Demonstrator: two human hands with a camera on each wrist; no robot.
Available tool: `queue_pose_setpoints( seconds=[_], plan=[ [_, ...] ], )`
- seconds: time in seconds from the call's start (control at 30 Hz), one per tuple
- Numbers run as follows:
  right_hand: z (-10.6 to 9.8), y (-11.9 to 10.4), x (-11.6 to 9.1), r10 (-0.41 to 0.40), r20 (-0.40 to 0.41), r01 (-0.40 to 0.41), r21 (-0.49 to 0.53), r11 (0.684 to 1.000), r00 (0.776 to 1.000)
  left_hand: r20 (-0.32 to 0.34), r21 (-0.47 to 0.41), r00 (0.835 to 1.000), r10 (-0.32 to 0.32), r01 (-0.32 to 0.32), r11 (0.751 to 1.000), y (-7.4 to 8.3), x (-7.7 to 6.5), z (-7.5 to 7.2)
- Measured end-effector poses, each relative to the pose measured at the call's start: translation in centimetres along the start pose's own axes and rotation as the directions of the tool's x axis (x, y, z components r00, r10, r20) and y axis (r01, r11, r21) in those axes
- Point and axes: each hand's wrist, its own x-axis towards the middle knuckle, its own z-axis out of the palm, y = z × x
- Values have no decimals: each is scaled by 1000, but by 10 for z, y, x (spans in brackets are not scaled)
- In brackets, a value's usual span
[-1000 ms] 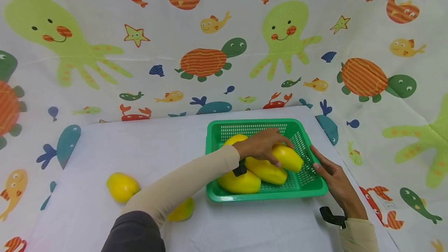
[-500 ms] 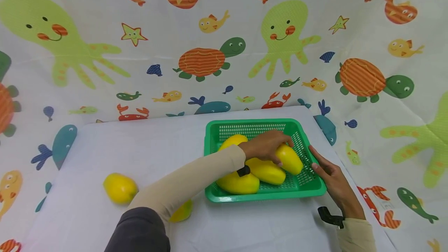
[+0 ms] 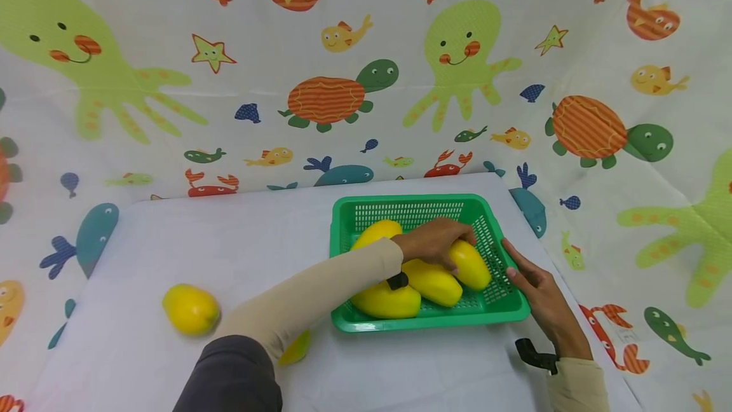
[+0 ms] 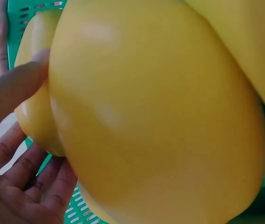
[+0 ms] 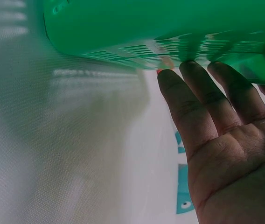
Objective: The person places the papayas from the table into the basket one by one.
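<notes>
A green plastic basket holds several yellow mangoes, including one at the front left and a long mango beside it. My left hand reaches over them and grips the rightmost mango, thumb on the near side and fingers beyond it. In the left wrist view, that mango sits between thumb and fingers, partly behind a nearer mango. My right hand touches the basket's right side. The right wrist view shows its fairly straight fingers against the basket wall.
On the white-covered table, a loose mango lies at the left. Another, yellow-green mango is partly hidden by my left forearm. A sea-animal patterned cloth hangs behind the table and continues down its right side.
The rightmost mango has turned slightly within my left hand's grip. My right hand stays at the basket's side. The whole scene shifts slightly left as the head view moves.
</notes>
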Motion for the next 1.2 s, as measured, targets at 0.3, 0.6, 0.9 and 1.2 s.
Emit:
queue_pose_setpoints(
  seconds=[0.3, 0.6, 0.9, 1.2],
  plan=[
    [4, 0, -1, -41, 4, 41, 43, 998, 999, 6, 95, 1000, 10, -11, 995, -5, 2, 7],
    [6, 0, 0, -42, 6, 41, 44, 998, 999, 33, 166, 999, -12, 7, 986, -4, 5, 9],
    [6, 1, 0, -34, 7, 34, 38, 999, 999, 40, 183, 998, -44, 36, 982, -1, 3, 10],
    [3, 1, 0, -36, -9, 36, 5, 999, 999, 9, 94, 1000, -18, 17, 995, 1, -9, 0]
  ],
)
